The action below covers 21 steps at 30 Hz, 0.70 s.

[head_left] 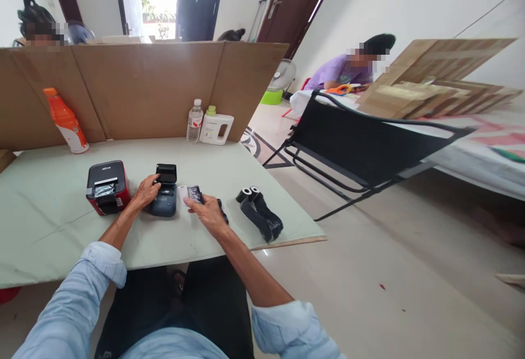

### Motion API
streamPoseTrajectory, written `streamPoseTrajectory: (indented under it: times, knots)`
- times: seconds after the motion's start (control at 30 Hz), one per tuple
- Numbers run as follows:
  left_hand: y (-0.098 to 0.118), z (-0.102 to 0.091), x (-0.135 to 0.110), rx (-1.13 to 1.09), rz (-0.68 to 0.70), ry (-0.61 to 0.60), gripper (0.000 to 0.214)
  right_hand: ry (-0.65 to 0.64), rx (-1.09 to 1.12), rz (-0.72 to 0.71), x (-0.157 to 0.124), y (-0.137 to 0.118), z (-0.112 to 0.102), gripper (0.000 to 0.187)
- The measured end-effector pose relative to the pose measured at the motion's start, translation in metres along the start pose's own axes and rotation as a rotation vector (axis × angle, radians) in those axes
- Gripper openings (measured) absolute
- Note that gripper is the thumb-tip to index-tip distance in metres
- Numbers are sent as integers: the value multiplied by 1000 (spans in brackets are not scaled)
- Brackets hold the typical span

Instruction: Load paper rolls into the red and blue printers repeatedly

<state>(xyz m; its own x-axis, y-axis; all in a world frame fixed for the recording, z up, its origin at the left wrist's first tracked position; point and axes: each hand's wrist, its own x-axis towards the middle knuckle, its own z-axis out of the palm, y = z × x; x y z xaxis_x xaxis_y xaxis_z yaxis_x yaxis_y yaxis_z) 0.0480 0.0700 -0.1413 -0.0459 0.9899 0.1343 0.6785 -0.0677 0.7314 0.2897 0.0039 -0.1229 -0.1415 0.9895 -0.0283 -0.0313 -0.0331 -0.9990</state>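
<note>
A small dark portable label printer (164,206) sits on the table with its lid (166,173) raised. My left hand (144,194) grips its left side, fingers bent near the hinge of the lid. In my right hand (210,214), thumb and fingers close on a small roll with a white end and dark patterned side (194,194), just right of the printer. Its exact kind is hard to make out. Partly behind that hand lies a black object (223,212). A red and black desktop printer (108,186) stands left of my left hand.
Two black ribbon rolls (262,214) lie near the table's right edge. An orange bottle (66,121), a clear water bottle (194,122) and a white jug (217,128) stand along the cardboard screen (147,93). Beyond are a black folding chair (348,140) and a person in purple (328,71).
</note>
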Motion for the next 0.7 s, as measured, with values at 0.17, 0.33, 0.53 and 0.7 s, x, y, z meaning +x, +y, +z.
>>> streamPoseTrajectory:
  times: [0.17, 0.33, 0.53, 0.7]
  knots:
    - [-8, -7, -7, -14, 15, 44, 58, -53, -305, -213, 31, -8, -6, 48]
    - [-15, -9, -14, -87, 10, 57, 54, -196, -770, -432, 55, -22, 21, 20]
    - [-21, -7, -14, -261, 39, 69, 46, -330, -1224, -483, 65, -34, 47, 25]
    - [-24, -3, -15, -273, 78, 56, 40, -371, -1323, -469, 66, -36, 48, 26]
